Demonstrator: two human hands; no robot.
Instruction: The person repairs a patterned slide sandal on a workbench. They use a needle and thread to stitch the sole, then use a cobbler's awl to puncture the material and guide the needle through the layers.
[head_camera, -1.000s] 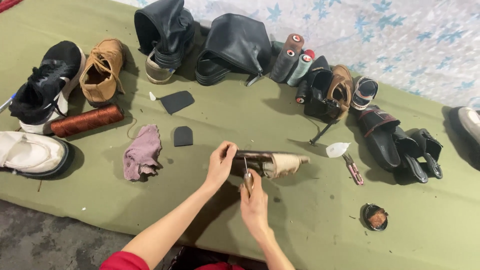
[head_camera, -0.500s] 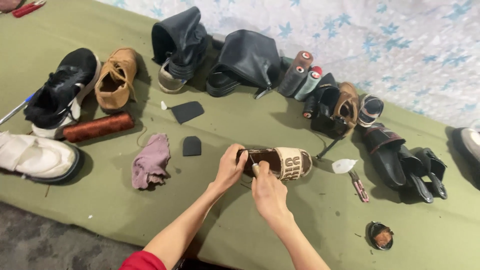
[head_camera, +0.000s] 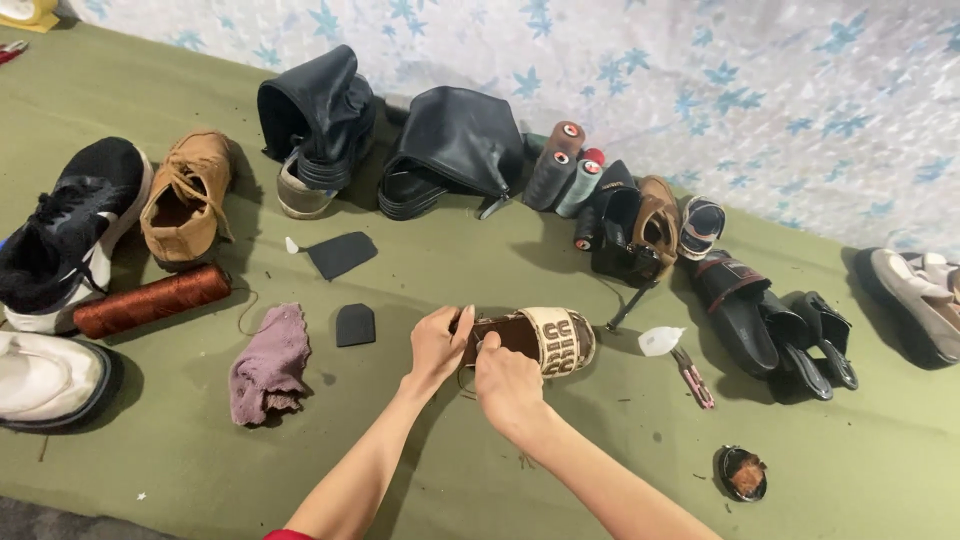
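Left hand: my left hand is closed around the heel end of the brown sandal, fingers curled over its edge.
Right hand: my right hand is bent onto the sandal's near side, fingertips pressing the footbed; I cannot tell if it pinches a tool.
Sandal: lies on its side on the green mat, mid-mat, its woven strap toward the right.
Left of my hands: small black rubber piece near, pink rag beyond it, brown thread spool farther out.
Right of my hands: white scraper and small knife just beside it, black sandals past them.
Near edge: bare mat around my forearms; a round tin sits low right.
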